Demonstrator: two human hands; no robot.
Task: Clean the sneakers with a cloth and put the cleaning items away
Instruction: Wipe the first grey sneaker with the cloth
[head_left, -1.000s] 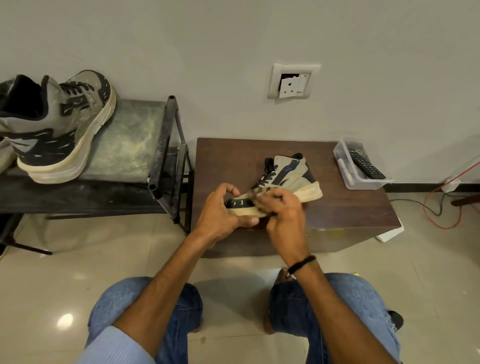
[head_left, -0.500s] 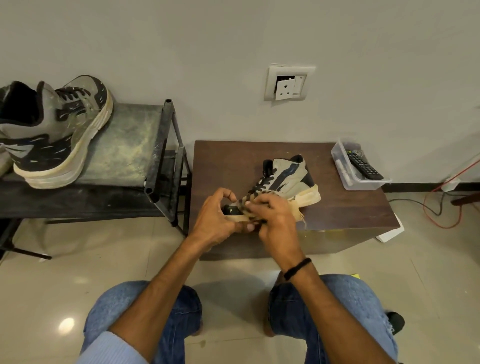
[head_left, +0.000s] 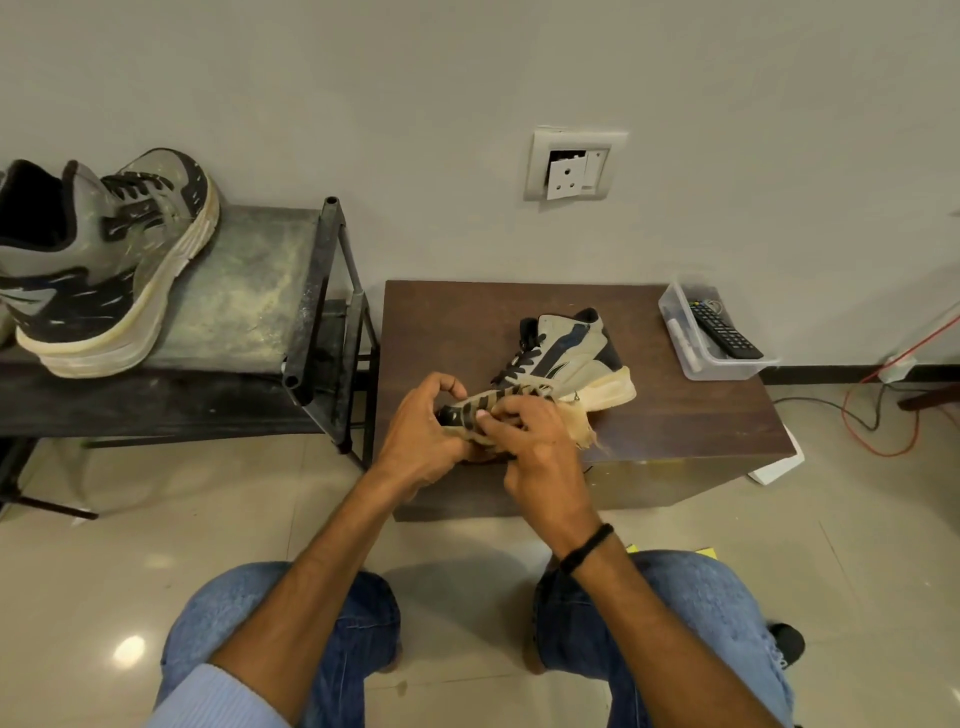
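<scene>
Head view, one frame. Sneaker (head_left: 566, 358) sat on the brown low table (head_left: 675, 415), toe toward the person at 6 o'clock, heel toward the wall at 12. Left hand (head_left: 421, 441) curled around the toe from the 9 o'clock side, thumb arched over the top, fingers closed underneath; grip firm on the toe cap. Right hand (head_left: 535, 447) lay on the forefoot from the 3 o'clock side, fingers pressed together against a tan cloth (head_left: 576, 423); the cloth's frayed edge stuck out past the knuckles at 3 o'clock. Whether the toe was lifted clear of the table: could not tell, the hands hid it.

Second sneaker (head_left: 98, 265) stood on the dark metal rack (head_left: 249, 291) at 9 o'clock of the table, well apart from the first, toe pointing toward the wall.

Clear plastic tray (head_left: 691, 358) sat at the table's 2 o'clock corner, holding a black remote (head_left: 724, 330). Wall socket (head_left: 571, 163) at 12 o'clock above the table. Red cable (head_left: 852, 415) lay on the floor at 3 o'clock.
</scene>
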